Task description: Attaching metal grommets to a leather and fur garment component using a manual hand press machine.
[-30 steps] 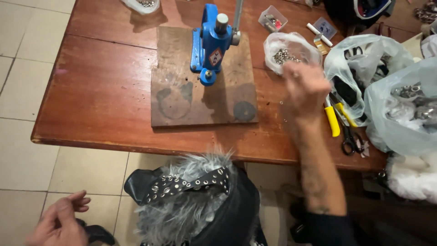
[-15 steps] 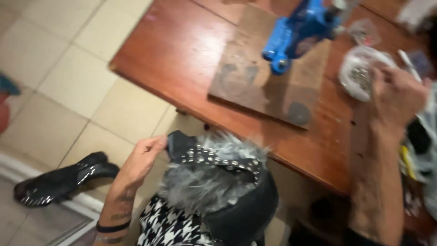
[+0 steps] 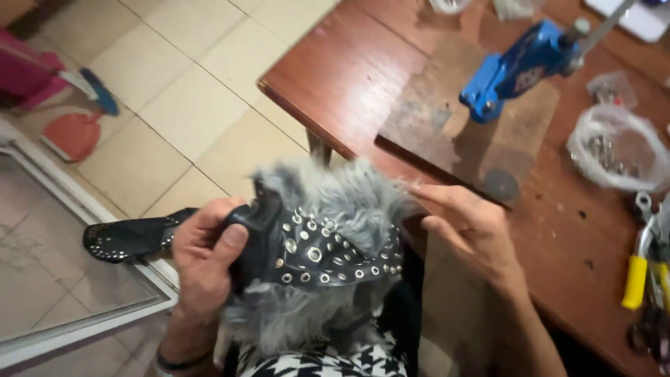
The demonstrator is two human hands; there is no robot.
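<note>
The left hand (image 3: 204, 255) was clamped on a black studded strap (image 3: 307, 248), thumb pressed over its left end, fingers curled around it. The strap ran across a mass of grey fur (image 3: 328, 209) that sat near the person, just off the near edge of the table (image 3: 349, 77), over the floor (image 3: 174, 91). A black-and-white houndstooth cloth (image 3: 328, 363) showed under the fur at the near edge.

The right hand (image 3: 467, 230) held nothing: its fingers were apart and loosely bent, the fingertips (image 3: 419, 190) touching the right fringe of the fur, beside the table edge.

On the table, far from the hands, a blue press (image 3: 520, 66) stood on a worn wooden board (image 3: 453, 132). To the right of the board lay a clear bag (image 3: 618, 150) of small metal pieces, and nearer, at the right edge, pliers (image 3: 638, 269) with yellow grips.

Left of the left hand, another studded black strap (image 3: 122, 237) stuck out low over the floor, touching or just behind the hand; I could not tell whether it was part of the same piece. Far left on the tiles lay a red dustpan (image 3: 73, 136)
</note>
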